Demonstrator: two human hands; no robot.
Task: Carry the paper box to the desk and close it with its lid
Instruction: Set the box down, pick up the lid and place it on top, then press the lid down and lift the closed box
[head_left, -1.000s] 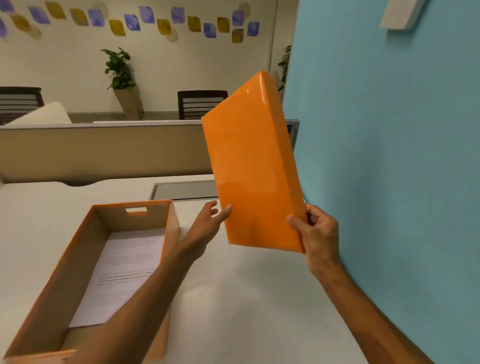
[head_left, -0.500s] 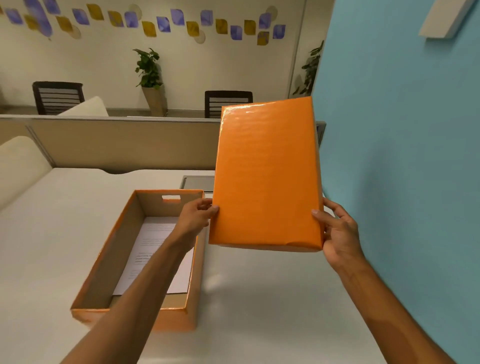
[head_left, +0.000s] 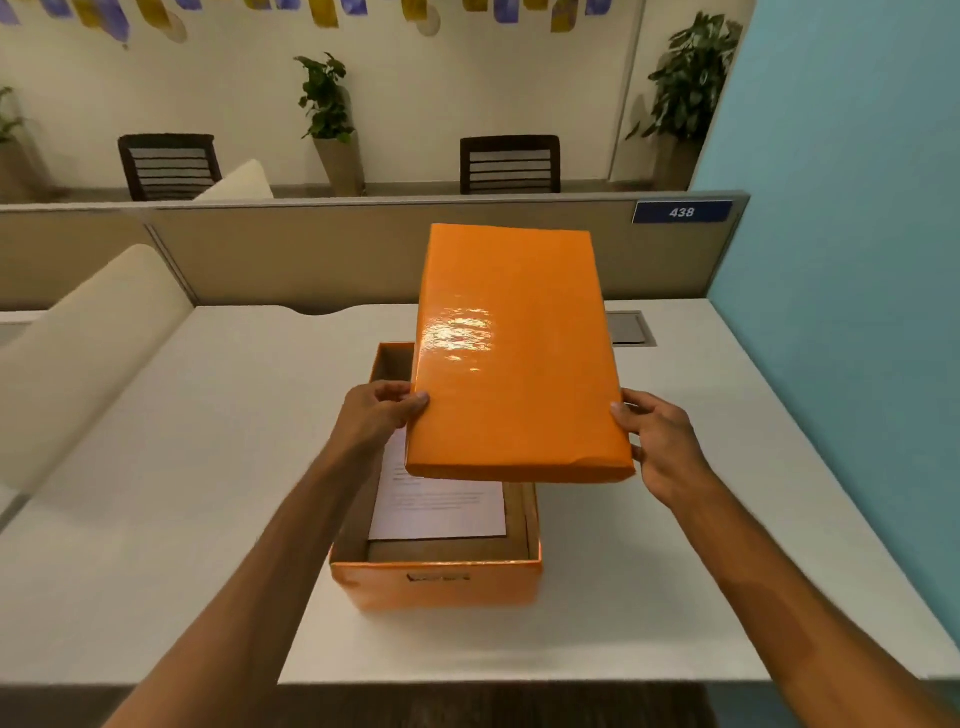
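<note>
An open orange paper box (head_left: 436, 584) stands on the white desk (head_left: 208, 467), with a printed white sheet (head_left: 441, 509) lying inside. The glossy orange lid (head_left: 514, 353) hangs above the box, top side up, tilted a little and shifted to the right, covering most of the opening. My left hand (head_left: 379, 410) grips the lid's left edge near its front corner. My right hand (head_left: 660, 441) grips the right edge. The lid is not touching the box's front rim.
A beige partition (head_left: 311, 249) with a blue "438" tag (head_left: 681, 212) closes the desk's far side. A light blue wall (head_left: 841, 312) runs along the right. A grey cable hatch (head_left: 628, 328) sits at the back right. Chairs and potted plants stand beyond.
The lid has swung from upright at the right to nearly flat over the box. My left hand has taken hold of its left edge. The view has shifted so the box is centred.
</note>
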